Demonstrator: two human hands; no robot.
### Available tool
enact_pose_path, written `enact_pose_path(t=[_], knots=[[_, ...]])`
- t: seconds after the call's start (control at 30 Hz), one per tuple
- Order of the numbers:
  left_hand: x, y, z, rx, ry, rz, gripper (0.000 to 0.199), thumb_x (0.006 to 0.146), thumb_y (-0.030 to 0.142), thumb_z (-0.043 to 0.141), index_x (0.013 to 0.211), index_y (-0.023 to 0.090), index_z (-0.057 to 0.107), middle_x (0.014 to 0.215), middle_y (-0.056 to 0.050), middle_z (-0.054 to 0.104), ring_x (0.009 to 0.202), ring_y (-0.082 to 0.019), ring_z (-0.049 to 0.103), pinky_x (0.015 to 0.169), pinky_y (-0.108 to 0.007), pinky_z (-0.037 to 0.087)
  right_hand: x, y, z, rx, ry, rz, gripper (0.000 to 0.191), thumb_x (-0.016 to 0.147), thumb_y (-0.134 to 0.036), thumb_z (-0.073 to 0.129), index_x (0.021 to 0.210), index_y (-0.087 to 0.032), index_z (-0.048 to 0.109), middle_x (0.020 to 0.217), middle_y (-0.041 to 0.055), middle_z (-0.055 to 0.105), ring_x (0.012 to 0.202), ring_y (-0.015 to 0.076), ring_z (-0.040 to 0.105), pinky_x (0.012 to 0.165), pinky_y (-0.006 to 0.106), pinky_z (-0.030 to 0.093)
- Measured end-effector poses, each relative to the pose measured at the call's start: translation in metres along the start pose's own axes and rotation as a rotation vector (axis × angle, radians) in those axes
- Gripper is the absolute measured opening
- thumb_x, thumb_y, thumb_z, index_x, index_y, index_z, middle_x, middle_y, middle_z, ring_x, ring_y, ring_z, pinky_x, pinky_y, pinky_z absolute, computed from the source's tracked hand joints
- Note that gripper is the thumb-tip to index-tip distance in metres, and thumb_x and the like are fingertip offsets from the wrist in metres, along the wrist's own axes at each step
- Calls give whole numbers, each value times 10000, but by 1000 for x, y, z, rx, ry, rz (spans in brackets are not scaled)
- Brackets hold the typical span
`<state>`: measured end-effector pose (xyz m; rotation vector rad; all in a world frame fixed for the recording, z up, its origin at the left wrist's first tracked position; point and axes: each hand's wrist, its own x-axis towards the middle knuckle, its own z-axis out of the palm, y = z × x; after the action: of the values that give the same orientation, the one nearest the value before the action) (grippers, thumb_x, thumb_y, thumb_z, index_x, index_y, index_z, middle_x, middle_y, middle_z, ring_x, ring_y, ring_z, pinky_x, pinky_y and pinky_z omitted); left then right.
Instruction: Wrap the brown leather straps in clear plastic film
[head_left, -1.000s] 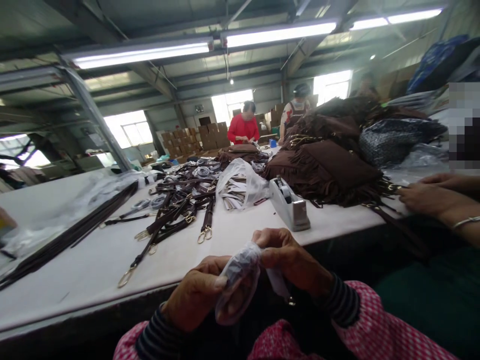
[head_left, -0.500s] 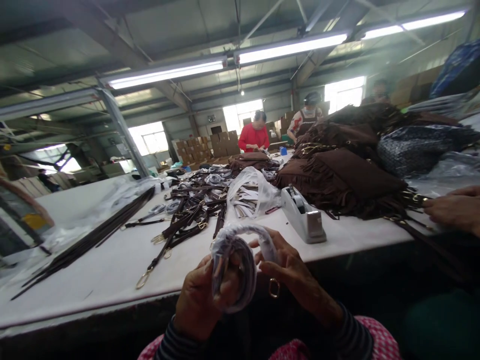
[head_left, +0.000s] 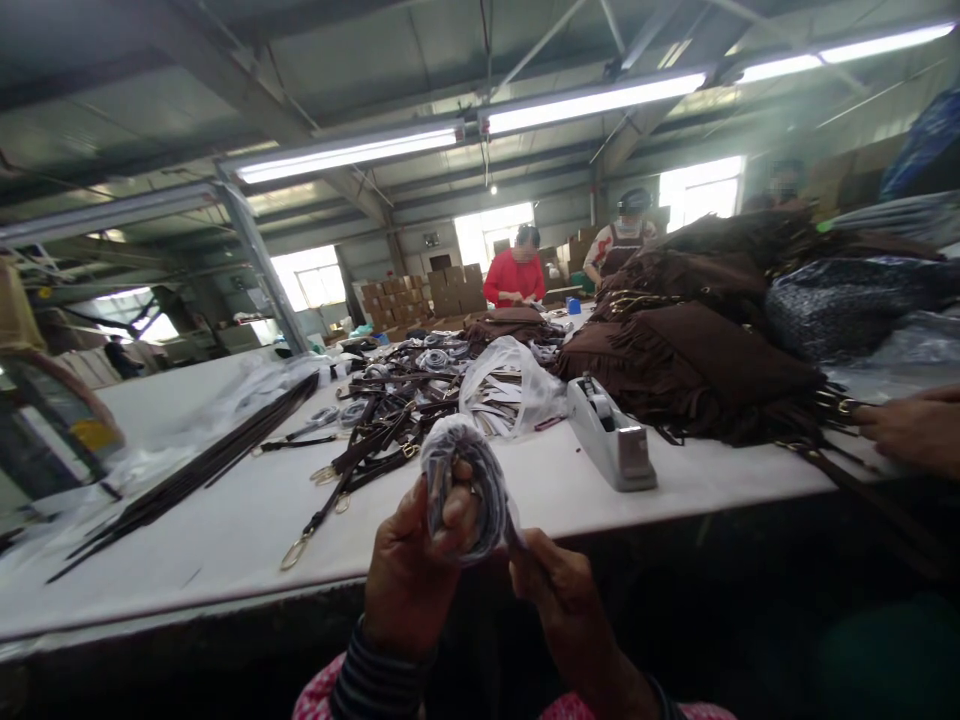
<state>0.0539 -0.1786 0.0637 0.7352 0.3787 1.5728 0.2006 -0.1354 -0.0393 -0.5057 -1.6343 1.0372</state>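
My left hand [head_left: 412, 570] grips a coiled strap [head_left: 491, 490] wrapped in clear plastic, with fingers pushed through the middle of the coil. At its lower right, my right hand [head_left: 559, 590] is closed on the strap's loose end, which runs down from the coil. The coil is held in the air in front of the table edge. Beyond it on the white table [head_left: 247, 550] lie dark straps with gold metal clips [head_left: 296, 550]. A grey tape dispenser [head_left: 615, 440] stands to the right of the coil.
A clear plastic bag [head_left: 514, 385] of pale strips sits mid-table. Brown fringed bags [head_left: 712, 360] are heaped at right, where another person's hand [head_left: 919, 430] touches a strap. Long dark straps [head_left: 210, 450] lie at left. Two people work at the far side.
The loose length of strap has been drawn round the coil and now hangs straighter. My right hand has moved down and closed on it. The coil is raised slightly.
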Motion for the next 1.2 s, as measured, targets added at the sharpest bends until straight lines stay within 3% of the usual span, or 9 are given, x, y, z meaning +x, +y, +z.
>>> enact_pose_path(t=[0.17,0.3,0.43,0.53,0.77,1.0,1.2], knots=[[2,-18,-9,100,65,7,298,885,324,766,1061,86,745,722,11,573,553,-65,471,546,-213,494,-18,-3,19,165,-5,199,416,1045,-513,501,790,-187,550,617,-57,381,556,102,334,524,263,260],[2,-27,-15,140,78,35,308,866,337,787,1051,92,753,718,1,595,571,-71,504,557,-200,487,-17,-10,25,238,-19,228,474,1061,-559,434,809,-176,554,630,-50,374,569,98,324,527,264,238],[0,-31,-22,155,66,23,313,860,370,795,1040,118,755,726,-8,610,572,-83,515,520,-197,477,-12,-10,27,375,-17,346,570,1009,-685,429,727,-192,467,593,-56,350,528,81,272,483,252,195],[-3,-31,-33,193,12,-47,306,870,369,785,1056,129,750,736,-23,624,579,-101,532,477,-194,461,-12,-9,25,422,-59,482,588,946,-730,511,738,-180,518,529,-73,331,475,69,254,449,240,177],[-17,-27,-62,294,-43,-118,337,794,333,871,1021,104,773,845,-84,704,750,-150,651,694,-241,559,-17,-9,22,525,-83,573,533,878,-680,648,761,-167,557,524,-82,338,454,49,212,428,220,156],[-23,-23,-58,332,-80,-112,328,757,332,892,978,111,794,821,-73,706,758,-154,637,697,-238,536,-11,-15,24,631,-105,609,465,829,-594,723,755,-163,567,527,-95,296,460,43,185,430,220,126],[-23,-29,-62,375,-78,-147,343,701,352,915,924,115,807,738,-54,701,684,-146,625,649,-227,516,-25,-7,28,803,-22,682,448,783,-570,773,844,-150,626,590,-88,338,482,43,171,424,205,124]])
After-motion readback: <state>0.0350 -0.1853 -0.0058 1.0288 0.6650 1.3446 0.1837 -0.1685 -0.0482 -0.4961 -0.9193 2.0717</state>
